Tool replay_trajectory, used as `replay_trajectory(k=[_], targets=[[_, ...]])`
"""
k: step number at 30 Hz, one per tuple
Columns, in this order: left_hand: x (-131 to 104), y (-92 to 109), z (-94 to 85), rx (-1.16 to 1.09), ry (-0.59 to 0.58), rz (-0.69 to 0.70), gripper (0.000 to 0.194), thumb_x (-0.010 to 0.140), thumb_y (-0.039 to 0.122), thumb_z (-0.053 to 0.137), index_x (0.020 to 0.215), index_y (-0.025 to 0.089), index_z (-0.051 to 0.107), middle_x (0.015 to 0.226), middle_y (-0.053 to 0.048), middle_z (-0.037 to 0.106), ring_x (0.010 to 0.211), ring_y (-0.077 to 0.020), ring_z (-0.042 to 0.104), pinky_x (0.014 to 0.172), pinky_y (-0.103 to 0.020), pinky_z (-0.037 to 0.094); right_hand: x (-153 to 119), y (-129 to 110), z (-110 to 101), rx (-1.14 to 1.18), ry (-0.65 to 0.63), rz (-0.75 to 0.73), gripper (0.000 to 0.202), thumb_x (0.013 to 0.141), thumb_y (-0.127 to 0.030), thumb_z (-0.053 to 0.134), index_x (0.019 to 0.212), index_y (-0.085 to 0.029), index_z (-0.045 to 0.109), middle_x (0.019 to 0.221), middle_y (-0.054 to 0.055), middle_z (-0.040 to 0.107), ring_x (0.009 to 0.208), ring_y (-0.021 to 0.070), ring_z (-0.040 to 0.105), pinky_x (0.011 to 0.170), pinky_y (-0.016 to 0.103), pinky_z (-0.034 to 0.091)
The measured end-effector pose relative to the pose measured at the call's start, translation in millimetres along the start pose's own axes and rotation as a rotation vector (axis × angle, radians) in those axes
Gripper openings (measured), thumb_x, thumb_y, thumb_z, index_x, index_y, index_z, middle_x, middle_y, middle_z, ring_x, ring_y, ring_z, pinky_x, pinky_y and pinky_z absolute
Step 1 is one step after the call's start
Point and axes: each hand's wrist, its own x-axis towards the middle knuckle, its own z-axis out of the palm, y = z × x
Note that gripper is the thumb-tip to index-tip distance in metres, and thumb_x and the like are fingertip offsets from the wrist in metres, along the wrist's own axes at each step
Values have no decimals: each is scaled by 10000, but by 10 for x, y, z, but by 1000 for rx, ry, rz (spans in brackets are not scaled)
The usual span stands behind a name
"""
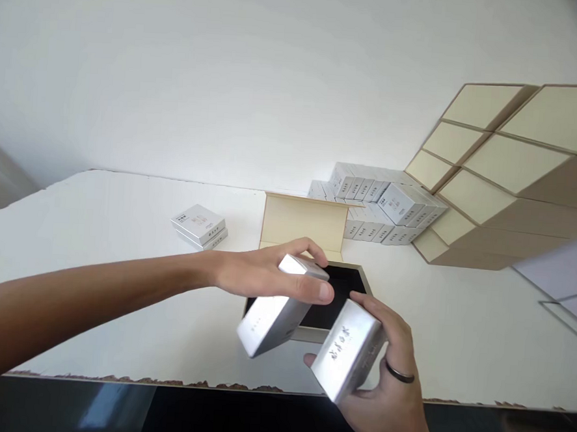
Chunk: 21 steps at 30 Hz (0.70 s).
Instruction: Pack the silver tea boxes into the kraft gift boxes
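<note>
My left hand (270,273) grips a small white box (275,316), its thumb across the upper part. My right hand (391,372), with a dark ring on one finger, is wrapped around another white box (346,350) whose printed side faces up. Both boxes are tilted in the air over the near part of an open gift box (305,334). That gift box has a black inside and a cream lid (303,223) folded back. Part of its inside is hidden behind my left hand and the boxes.
Two stacked white boxes (200,225) lie to the left on the white table (120,251). Many small white boxes (377,208) are piled behind the gift box. A tall stack of large cream-and-brown boxes (511,171) stands at the right. The table's front edge is chipped.
</note>
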Motion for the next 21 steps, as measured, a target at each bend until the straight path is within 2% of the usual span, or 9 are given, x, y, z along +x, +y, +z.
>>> replay_trajectory(k=[2, 5, 8, 11, 14, 17, 21], targets=[[-23, 21, 17, 114, 79, 48, 585, 868, 648, 573, 1329, 348, 375, 1127, -48, 574, 985, -209, 566, 828, -369, 460, -122, 11, 3, 64, 11, 181, 754, 702, -344, 818, 1351, -224, 454, 1250, 129, 552, 1102, 298, 573, 865, 451, 527], [-22, -85, 47, 120, 152, 82, 614, 904, 681, 470, 1391, 381, 247, 1039, -29, 556, 922, -193, 557, 808, -371, 448, -245, -43, 3, 179, 75, 373, 703, 719, -378, 806, 1319, -235, 469, 1264, 124, 552, 1143, 302, 561, 903, 453, 499], [1, -318, 65, 100, 271, 109, 677, 838, 588, 661, 1325, 351, 254, 994, -13, 539, 899, -195, 556, 753, -348, 461, -275, -94, -10, 242, 138, 474, 699, 719, -386, 802, 1311, -241, 461, 1278, 119, 554, 1194, 312, 530, 952, 465, 443], [-7, -534, 79, 167, 415, 104, 680, 725, 488, 809, 1182, 302, 342, 1156, -45, 521, 1035, -224, 554, 836, -375, 489, -263, -62, -30, 244, 172, 462, 709, 694, -367, 817, 1303, -232, 480, 1260, 113, 558, 1172, 301, 541, 914, 422, 455], [-74, -611, 81, 494, 510, 57, 561, 743, 532, 768, 1067, 247, 409, 1192, -73, 497, 1013, -238, 531, 852, -416, 483, -264, 28, -43, 238, 175, 382, 731, 678, -312, 833, 1314, -225, 483, 1235, 112, 574, 1135, 282, 563, 849, 372, 484], [-161, -551, 64, 831, 502, 11, 471, 785, 595, 693, 962, 209, 489, 1080, -82, 535, 1021, -279, 492, 856, -449, 463, -280, 97, -43, 227, 169, 344, 749, 676, -291, 837, 1329, -219, 476, 1239, 116, 575, 1124, 279, 569, 849, 367, 486], [-175, -401, 108, 1021, 486, -3, 444, 859, 601, 605, 948, 169, 557, 1033, -95, 586, 991, -277, 523, 882, -449, 458, -280, 95, -39, 226, 162, 354, 747, 675, -296, 839, 1325, -210, 481, 1241, 117, 574, 1123, 277, 569, 859, 362, 481]])
